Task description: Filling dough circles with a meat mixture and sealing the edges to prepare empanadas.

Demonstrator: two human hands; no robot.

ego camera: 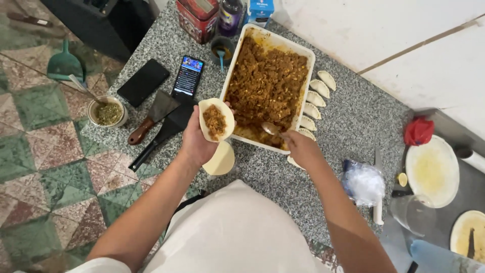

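My left hand [194, 139] holds a round disc of pale dough [216, 120] flat on its palm, with a spoonful of brown minced filling on it. My right hand [300, 146] grips a metal spoon [270, 128] whose bowl rests in the near end of a white rectangular dish [237, 65] full of the same brown filling. A stack of plain dough discs [220, 160] lies on the granite counter just below my left hand. Several folded, sealed pastries [317, 91] line up along the dish's right side.
Left of the dish lie a lit phone [187, 77], a dark phone [143, 82] and two spatulas [156, 119]. A small bowl of green herbs [107, 112] sits at the counter's left edge. Tins and bottles stand behind. A plastic bag [362, 181], plates and a red cloth lie right.
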